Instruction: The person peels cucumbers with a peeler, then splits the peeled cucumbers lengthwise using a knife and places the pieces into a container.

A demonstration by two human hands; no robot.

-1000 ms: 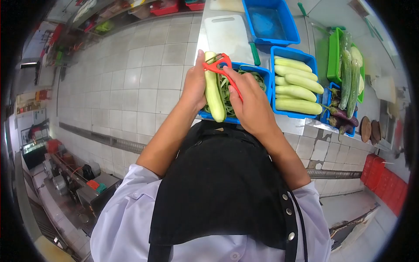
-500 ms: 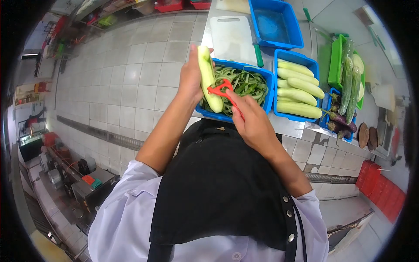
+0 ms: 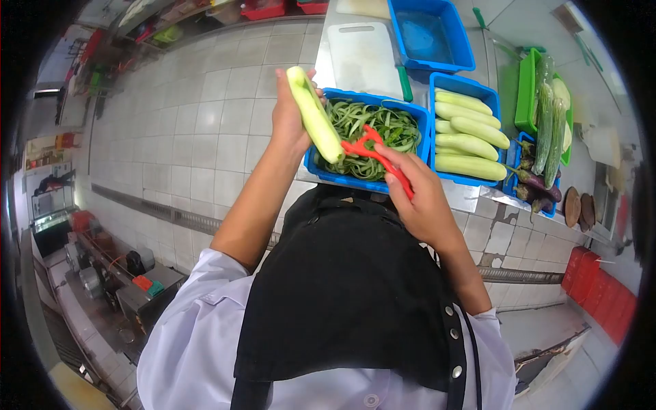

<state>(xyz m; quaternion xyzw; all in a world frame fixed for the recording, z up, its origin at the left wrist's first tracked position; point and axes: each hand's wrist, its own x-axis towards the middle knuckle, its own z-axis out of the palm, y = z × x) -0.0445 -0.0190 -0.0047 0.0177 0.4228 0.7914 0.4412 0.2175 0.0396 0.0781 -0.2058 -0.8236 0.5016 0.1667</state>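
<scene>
A pale green, peeled long vegetable is held tilted in my left hand, its lower end over a blue bin of dark green peel strips. My right hand is closed on the handle of a red peeler. The peeler's head is close beside the vegetable's lower end, above the strips. Right of this bin, a second blue bin holds several pale peeled vegetables.
Behind are a white cutting board, a green-handled knife and a blue bin with a bare bottom. Farther right are a green basket with wrapped long vegetables and a small bin of eggplants.
The peeler has come down along the vegetable and then off to the right of its lower end. My left hand has shifted left and tilted the vegetable more.
</scene>
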